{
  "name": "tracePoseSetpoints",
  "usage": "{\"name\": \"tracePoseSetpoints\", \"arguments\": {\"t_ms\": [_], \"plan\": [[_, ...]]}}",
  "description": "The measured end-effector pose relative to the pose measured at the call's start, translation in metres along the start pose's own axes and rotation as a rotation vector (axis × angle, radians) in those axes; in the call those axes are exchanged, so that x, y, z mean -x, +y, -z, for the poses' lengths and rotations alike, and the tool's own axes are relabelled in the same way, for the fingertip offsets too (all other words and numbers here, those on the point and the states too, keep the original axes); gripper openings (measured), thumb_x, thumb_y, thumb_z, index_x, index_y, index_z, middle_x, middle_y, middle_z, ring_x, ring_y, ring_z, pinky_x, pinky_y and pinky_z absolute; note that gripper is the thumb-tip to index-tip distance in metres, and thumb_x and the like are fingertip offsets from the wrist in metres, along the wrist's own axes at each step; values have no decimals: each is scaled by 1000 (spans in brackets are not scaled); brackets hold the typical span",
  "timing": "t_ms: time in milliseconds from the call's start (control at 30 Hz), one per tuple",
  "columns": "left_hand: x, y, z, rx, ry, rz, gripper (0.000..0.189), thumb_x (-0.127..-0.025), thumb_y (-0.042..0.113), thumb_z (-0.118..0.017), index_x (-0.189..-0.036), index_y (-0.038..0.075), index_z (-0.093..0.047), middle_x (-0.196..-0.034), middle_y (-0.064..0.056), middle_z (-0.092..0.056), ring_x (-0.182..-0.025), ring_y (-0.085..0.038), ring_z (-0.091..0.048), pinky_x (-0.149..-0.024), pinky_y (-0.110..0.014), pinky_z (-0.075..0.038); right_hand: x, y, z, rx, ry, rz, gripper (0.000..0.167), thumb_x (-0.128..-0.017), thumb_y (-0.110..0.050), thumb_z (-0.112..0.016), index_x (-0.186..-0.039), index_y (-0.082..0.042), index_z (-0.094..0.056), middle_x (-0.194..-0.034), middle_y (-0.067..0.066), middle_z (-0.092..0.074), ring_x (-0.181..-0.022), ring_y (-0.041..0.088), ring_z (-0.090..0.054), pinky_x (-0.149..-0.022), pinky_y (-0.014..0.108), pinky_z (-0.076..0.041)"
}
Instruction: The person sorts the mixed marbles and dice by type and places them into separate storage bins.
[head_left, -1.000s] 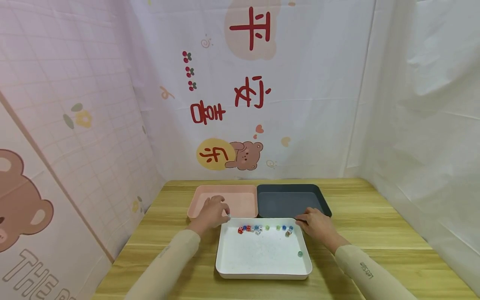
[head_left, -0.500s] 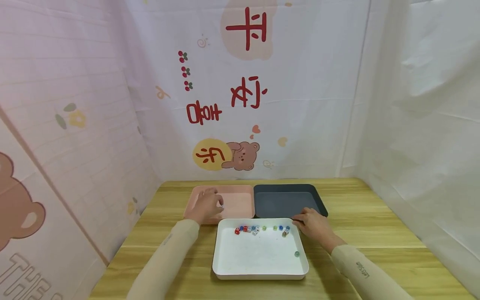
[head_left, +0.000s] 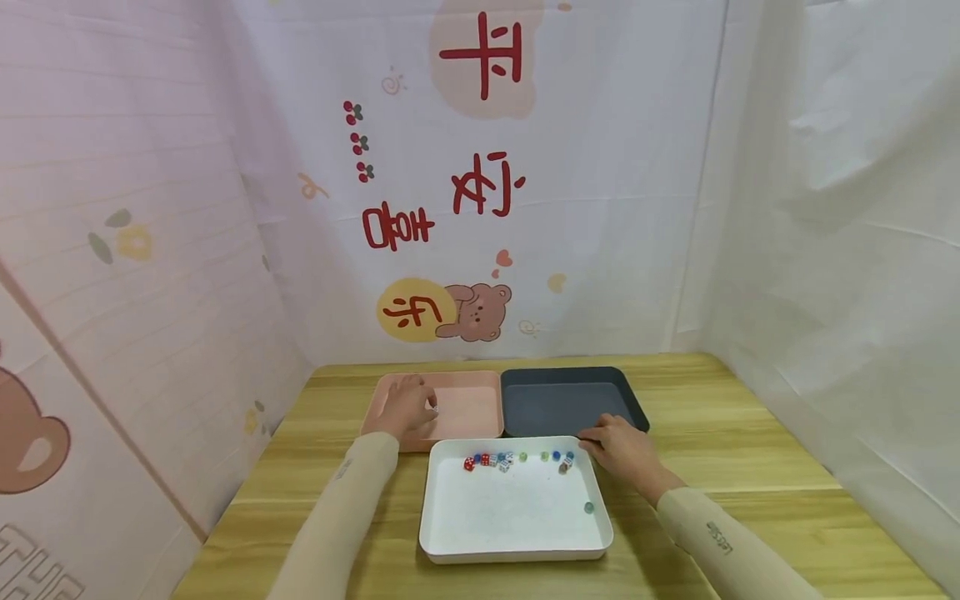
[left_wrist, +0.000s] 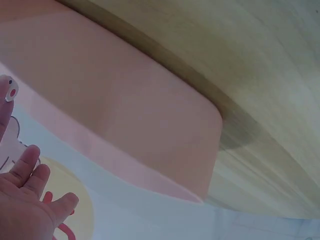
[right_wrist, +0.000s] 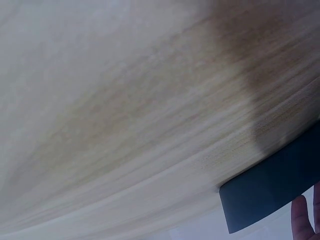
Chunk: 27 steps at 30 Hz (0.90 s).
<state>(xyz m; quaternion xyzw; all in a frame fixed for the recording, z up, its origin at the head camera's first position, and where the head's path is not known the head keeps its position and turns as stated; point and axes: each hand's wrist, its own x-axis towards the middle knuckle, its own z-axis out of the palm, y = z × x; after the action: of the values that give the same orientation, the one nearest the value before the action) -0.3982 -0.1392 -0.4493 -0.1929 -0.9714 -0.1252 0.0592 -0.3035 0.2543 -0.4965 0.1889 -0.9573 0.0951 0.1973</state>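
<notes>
My left hand (head_left: pixel 407 406) is over the pink tray (head_left: pixel 474 410), pinching a small white die (left_wrist: pixel 11 90) with a red pip and a dark pip showing. Its other fingers spread loosely in the left wrist view. My right hand (head_left: pixel 624 450) rests at the far right corner of the white tray (head_left: pixel 517 512), its fingertips at the rim. In the right wrist view a couple of its fingers (right_wrist: pixel 300 220) look straight beside the dark tray (right_wrist: pixel 270 190). Red dice (head_left: pixel 469 464), white dice (head_left: pixel 504 465) and glass marbles (head_left: pixel 522 457) line the white tray's far side.
Behind the white tray, the pink tray and the dark blue-grey tray (head_left: pixel 562 402) stand side by side on the wooden table (head_left: pixel 750 467). A lone green marble (head_left: pixel 588 507) lies near the white tray's right wall. Printed cloth (head_left: pixel 600 208) hangs behind and at both sides.
My left hand has moved from the white tray's far left corner, leftward and back over the pink tray, carrying the die. The right hand stays by the white tray's corner. The head view has shifted slightly.
</notes>
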Motion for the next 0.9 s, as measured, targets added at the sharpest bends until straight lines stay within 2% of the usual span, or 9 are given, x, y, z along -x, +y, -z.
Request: {"name": "tracePoseSetpoints", "arguments": {"t_ms": [133,333,533,700,833,900], "plan": [[1,-1,-4,18,-6,19,7,-86,13,-78,-90,10,-73,-100,-5,-55,-107,-29,-50,-108,-57,-31,0,0,-2,1,0,-2,18,-90,-27,-74,-104,-18,-80,-88,-1,-60,-80,19,-57,-61,31,-50],[-4,-5,-13,3,-23,50,4,-87,15,-76,-90,13,-74,-102,-4,-55,-112,-29,-48,-111,-61,-25,0,1,-2,1,-4,-1,18,-90,-27,-74,-104,-18,-80,-89,-1,-61,-81,19,-57,-62,32,-51],[-7,-9,-18,12,-19,83,4,-87,14,-76,-90,12,-74,-109,-7,-58,-114,-31,-48,-108,-62,-26,-1,0,-1,-4,-9,4,16,-90,-25,-75,-104,-18,-80,-88,-2,-60,-79,18,-56,-60,30,-49],[-5,-10,-18,20,-21,100,3,-87,11,-75,-90,11,-74,-104,-5,-58,-109,-29,-49,-106,-61,-30,-1,0,-2,0,-10,-1,16,-90,-25,-75,-103,-18,-80,-87,-2,-60,-79,18,-56,-60,30,-49],[-6,-8,-18,17,-22,103,5,-87,12,-75,-92,11,-74,-105,-6,-58,-111,-30,-49,-109,-62,-26,-1,1,-2,1,-6,-5,16,-89,-25,-75,-103,-19,-80,-88,-2,-60,-80,18,-57,-61,31,-50],[-7,-7,-19,9,-16,96,7,-88,14,-75,-94,11,-74,-111,-8,-59,-117,-34,-48,-110,-64,-23,-1,2,-3,-2,-7,-8,16,-90,-25,-75,-103,-19,-80,-88,-2,-60,-80,18,-57,-62,32,-51]]}}
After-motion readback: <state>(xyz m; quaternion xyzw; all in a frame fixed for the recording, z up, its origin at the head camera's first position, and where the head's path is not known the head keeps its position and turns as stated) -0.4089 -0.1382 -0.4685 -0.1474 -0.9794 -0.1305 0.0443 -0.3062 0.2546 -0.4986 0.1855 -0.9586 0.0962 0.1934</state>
